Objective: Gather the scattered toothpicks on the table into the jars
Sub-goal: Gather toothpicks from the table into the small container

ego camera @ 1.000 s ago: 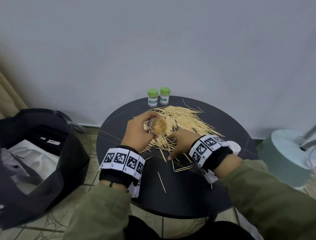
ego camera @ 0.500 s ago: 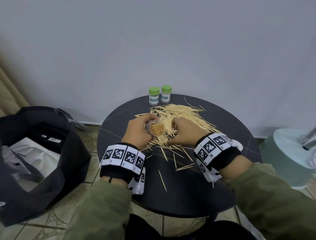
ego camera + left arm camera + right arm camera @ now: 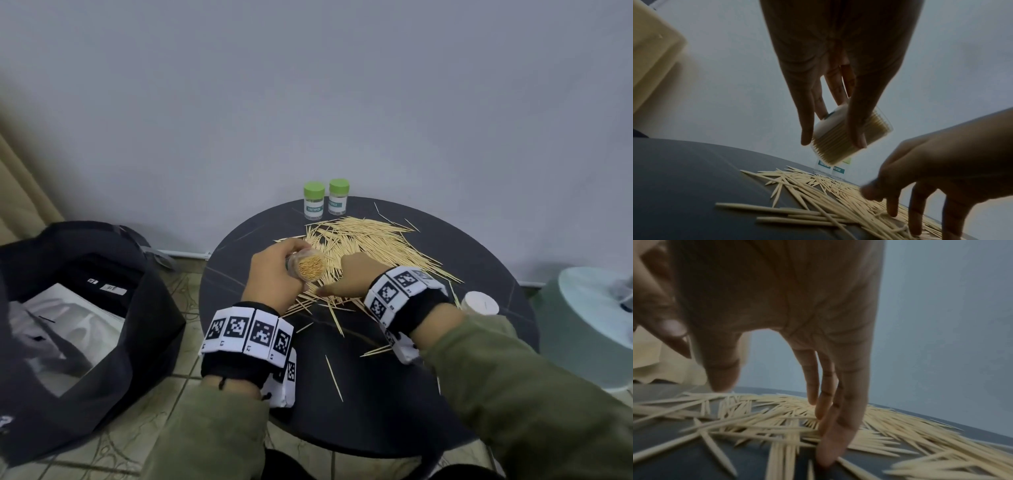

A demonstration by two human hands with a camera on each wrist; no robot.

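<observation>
We gripped the open jar [image 3: 310,266] in our left hand [image 3: 274,277], tilted mouth-up at frame centre (keeps its load in), right hand [image 3: 352,275] spread, holding nothing, fingers down raking the toothpicks [image 3: 370,240] just beside.

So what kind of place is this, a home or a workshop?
Probably a corner of a home or a small room, not a workshop: a small round dark table against a plain wall, a tiled floor, and an open black bag on it.
</observation>
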